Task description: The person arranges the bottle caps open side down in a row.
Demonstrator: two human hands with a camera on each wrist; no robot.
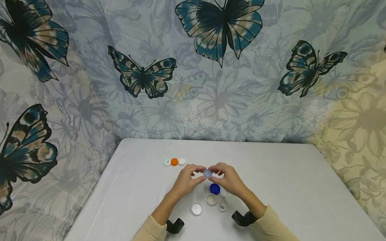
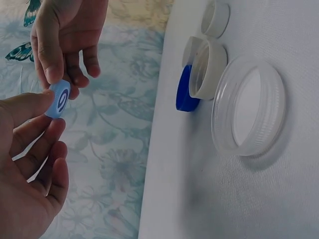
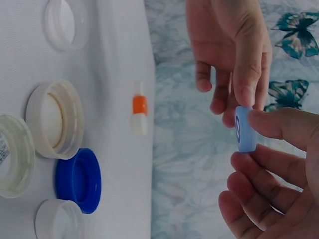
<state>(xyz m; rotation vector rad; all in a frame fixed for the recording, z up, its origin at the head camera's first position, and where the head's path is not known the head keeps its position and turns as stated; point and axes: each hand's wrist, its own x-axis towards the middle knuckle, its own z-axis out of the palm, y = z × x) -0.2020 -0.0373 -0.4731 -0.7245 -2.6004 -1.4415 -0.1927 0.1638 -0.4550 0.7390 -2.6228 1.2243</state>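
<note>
A small light blue bottle cap (image 1: 207, 173) with a dark swirl mark is held above the table between both hands. My left hand (image 1: 188, 179) pinches one side of it between thumb and fingertips. From the opposite side my right hand (image 1: 229, 179) pinches it too. The left wrist view shows the cap's printed face (image 2: 61, 99). Below the hands lie a dark blue cap (image 1: 215, 188), a cream cap (image 1: 211, 199), a clear lid (image 1: 196, 209) and a pale cap with a label (image 1: 222, 206). A white cap (image 1: 223, 192) is partly covered by the right hand.
Beyond the left hand, a printed white cap (image 1: 167, 162), an orange cap (image 1: 174, 162) and a plain white cap (image 1: 182, 162) stand in a row. All lie on a white-covered table (image 1: 135, 180). A butterfly-patterned cloth (image 1: 187, 113) hangs behind its far edge.
</note>
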